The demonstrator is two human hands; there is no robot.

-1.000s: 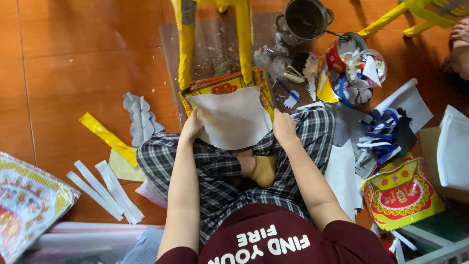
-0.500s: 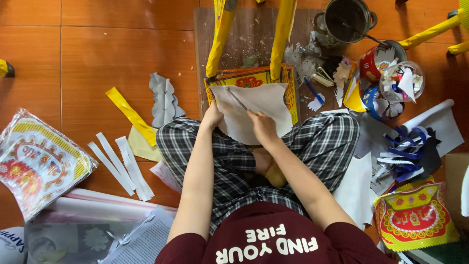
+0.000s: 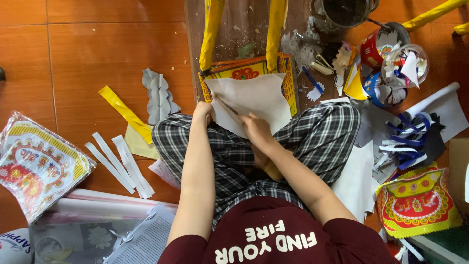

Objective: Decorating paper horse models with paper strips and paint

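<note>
Head view looks straight down on a person sitting cross-legged on an orange tiled floor (image 3: 97, 58), in checked trousers and a maroon shirt. Both hands work on a white paper sheet (image 3: 254, 98) that lies over a yellow and red decorated paper panel (image 3: 244, 73), at the near end of two yellow-wrapped sticks (image 3: 211, 29) running away from the knees. The left hand (image 3: 204, 111) is closed on the sheet's left edge, fingers curled around the paper. The right hand (image 3: 255, 129) presses on the sheet's lower part with fingers bent (whether it pinches the paper or only rests on it I cannot tell).

To the left of the knees lie a grey cut-out paper shape (image 3: 159, 95), a yellow paper strip (image 3: 126, 113) and several white paper strips (image 3: 119, 164), the strips well apart from the hands. Farther left sits a plastic-wrapped stack of printed decorations (image 3: 34, 164). To the right of the sheet, a small blue-handled brush (image 3: 312, 84) lies near a metal pot (image 3: 344, 11) and a red tin (image 3: 376, 46) stuffed with paper scraps. Blue and white paper ribbons (image 3: 408, 142) lie beside the right knee, and another printed decoration (image 3: 415, 203) lies by the right elbow.
</note>
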